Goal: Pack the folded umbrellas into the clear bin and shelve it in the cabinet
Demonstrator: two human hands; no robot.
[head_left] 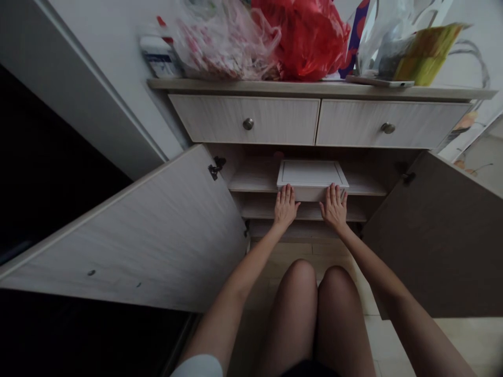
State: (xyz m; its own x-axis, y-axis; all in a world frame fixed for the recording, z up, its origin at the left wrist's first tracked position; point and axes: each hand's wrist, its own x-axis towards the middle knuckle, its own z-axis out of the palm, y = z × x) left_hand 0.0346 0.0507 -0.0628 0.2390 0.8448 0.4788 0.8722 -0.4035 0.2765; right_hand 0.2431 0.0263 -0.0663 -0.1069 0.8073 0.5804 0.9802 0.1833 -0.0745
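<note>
A white lidded box (310, 173) rests on the upper shelf (251, 175) inside the cabinet, its front end sticking out a little past the shelf edge. Against the left part of its front face lies my left hand (286, 207), fingers stretched out and pointing up. My right hand (335, 205) is laid flat on the right part of the same face, thumb apart from the fingers. Neither hand is wrapped round the box. What lies behind the box is in shadow.
Both cabinet doors, left (149, 230) and right (440, 235), stand swung outward beside my arms. Above are two closed drawers (247, 112) with round knobs. The cabinet top bears a clear plastic bag (228, 42), a red bag (306, 36), a white bottle (159, 55) and a yellow packet (426, 55).
</note>
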